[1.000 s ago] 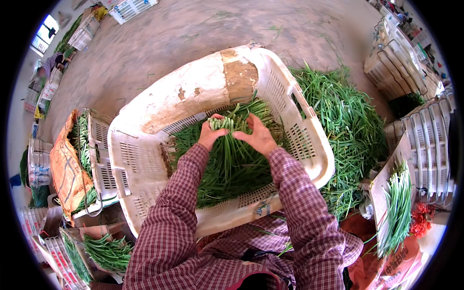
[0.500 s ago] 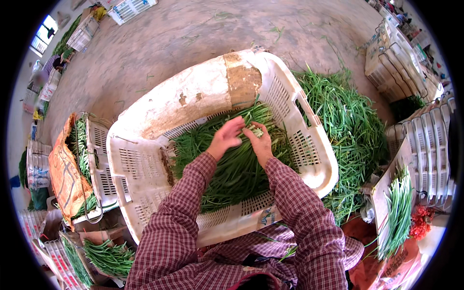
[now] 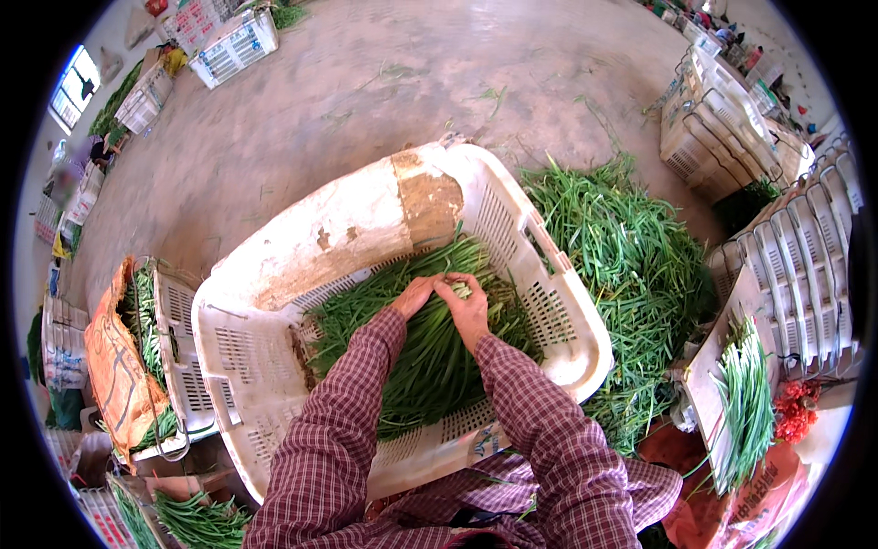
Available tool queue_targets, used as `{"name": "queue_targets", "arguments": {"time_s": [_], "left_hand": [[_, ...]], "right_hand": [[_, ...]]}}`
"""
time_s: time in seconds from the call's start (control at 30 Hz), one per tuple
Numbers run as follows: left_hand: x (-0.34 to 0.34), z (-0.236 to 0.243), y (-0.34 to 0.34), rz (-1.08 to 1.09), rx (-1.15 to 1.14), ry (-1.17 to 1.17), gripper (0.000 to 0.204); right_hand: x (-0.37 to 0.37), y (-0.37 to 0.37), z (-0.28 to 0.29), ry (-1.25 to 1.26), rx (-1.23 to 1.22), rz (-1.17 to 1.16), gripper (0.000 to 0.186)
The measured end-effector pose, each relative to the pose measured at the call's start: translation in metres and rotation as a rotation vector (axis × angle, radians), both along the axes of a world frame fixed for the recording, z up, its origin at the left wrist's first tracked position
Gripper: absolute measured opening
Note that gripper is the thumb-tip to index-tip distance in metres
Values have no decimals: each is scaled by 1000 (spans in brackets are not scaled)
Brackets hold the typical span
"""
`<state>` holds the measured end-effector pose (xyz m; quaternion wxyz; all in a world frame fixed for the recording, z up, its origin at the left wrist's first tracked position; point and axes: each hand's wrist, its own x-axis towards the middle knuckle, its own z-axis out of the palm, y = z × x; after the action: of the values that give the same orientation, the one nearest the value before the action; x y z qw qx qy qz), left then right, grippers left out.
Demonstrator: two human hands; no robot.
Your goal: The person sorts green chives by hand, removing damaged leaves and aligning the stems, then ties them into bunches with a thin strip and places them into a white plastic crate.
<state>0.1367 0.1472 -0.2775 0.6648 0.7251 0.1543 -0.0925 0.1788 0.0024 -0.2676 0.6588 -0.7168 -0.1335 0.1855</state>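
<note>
I have the right hand [image 3: 469, 309] curled round a bunch of green stalks [image 3: 462, 290], pale ends up, inside the white crate [image 3: 274, 343]. Left hand [image 3: 418, 297]: fingertips meeting the right's at the bunch, can't tell if gripping. Loose greens [image 3: 631, 265] heaped right of crate; orange sack [image 3: 123, 366] off left.

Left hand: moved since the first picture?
Yes. Judged against the brown patch on the white basket, the left hand has shifted right, toward the right hand.

Right hand [image 3: 469, 316] around green stalks [image 3: 463, 290], left hand [image 3: 416, 297] beside.
</note>
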Motion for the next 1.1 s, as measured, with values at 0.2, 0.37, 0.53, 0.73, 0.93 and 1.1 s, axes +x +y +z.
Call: {"name": "queue_targets", "arguments": {"time_s": [0.2, 0.37, 0.53, 0.73, 0.93, 1.1], "left_hand": [[-1, -24, -20, 180, -109, -161, 51], [-2, -58, 7, 334, -402, -38, 51], [15, -26, 3, 198, -542, 40, 62], [23, -32, 8, 30, -92, 83, 66], [24, -86, 26, -32, -109, 189, 75], [31, -111, 12, 171, -369, 129, 76]], "right_hand": [[-2, 0, 6, -4, 51, 38, 58], [-3, 11, 7, 112, 93, 63, 31], [1, 10, 3, 158, 70, -105, 16], [7, 6, 16, 106, 84, -139, 17], [3, 11, 21, 2, 23, 116, 42], [6, 5, 9, -215, -60, 230, 53]]}}
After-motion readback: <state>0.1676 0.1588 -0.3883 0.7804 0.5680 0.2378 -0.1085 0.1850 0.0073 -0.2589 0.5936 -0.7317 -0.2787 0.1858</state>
